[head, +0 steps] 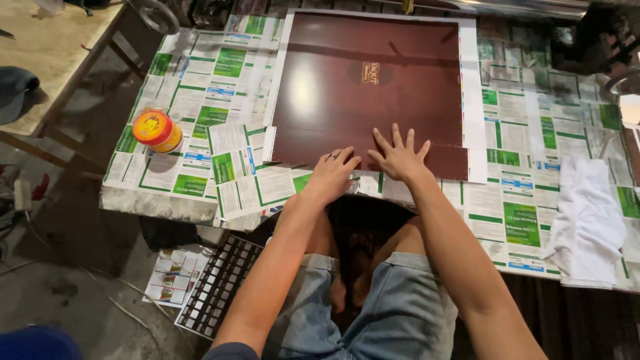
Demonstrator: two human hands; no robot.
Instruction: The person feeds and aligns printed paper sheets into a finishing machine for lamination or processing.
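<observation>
A large glossy dark-brown sheet (367, 87) with a white margin lies flat on a worktable covered in green-and-white printed papers (200, 100). My right hand (399, 155) presses flat on the sheet's near edge, fingers spread apart. Beside it, my left hand (333, 172) rests at the same near edge with fingers curled down onto it; a ring shows on one finger. Neither hand holds anything that I can see. My knees in denim shorts show below the table edge.
A yellow jar with an orange lid (157, 130) stands at the table's left. A white cloth (587, 220) lies at the right. A wooden bench (47, 47) with a dark cap is far left. Printed sheets (213, 287) lie on the floor.
</observation>
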